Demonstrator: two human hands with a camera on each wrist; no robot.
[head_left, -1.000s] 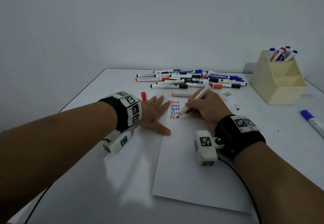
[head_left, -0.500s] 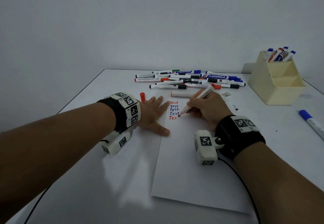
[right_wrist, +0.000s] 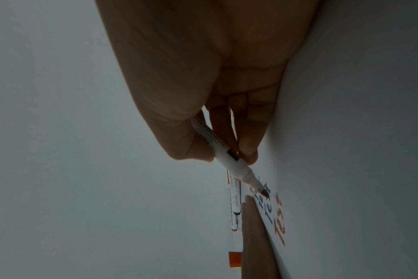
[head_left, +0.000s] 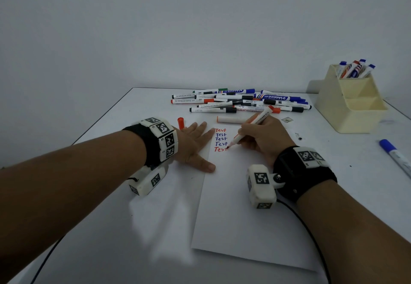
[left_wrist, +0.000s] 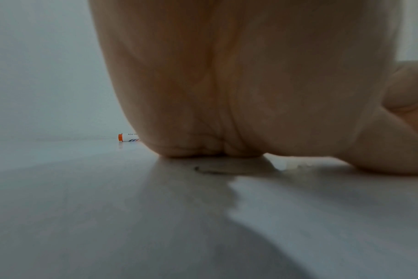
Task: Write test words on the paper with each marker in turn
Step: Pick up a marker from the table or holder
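A white sheet of paper lies on the table with a column of "Test" words in red and blue at its top left. My right hand pinches an uncapped red marker, whose tip touches the end of the lowest red word. In the right wrist view the marker sits between thumb and fingers above the written words. My left hand lies flat with spread fingers on the paper's left edge. The marker's red cap stands just beyond my left hand.
A heap of whiteboard markers lies at the back of the table. A cream pen holder with several markers stands at the back right. One blue-capped marker lies near the right edge. A capless white marker body rests above the paper.
The red marker's tip has moved rightward along the lowest line, adding letters to the red word. My left hand has stayed flat in place.
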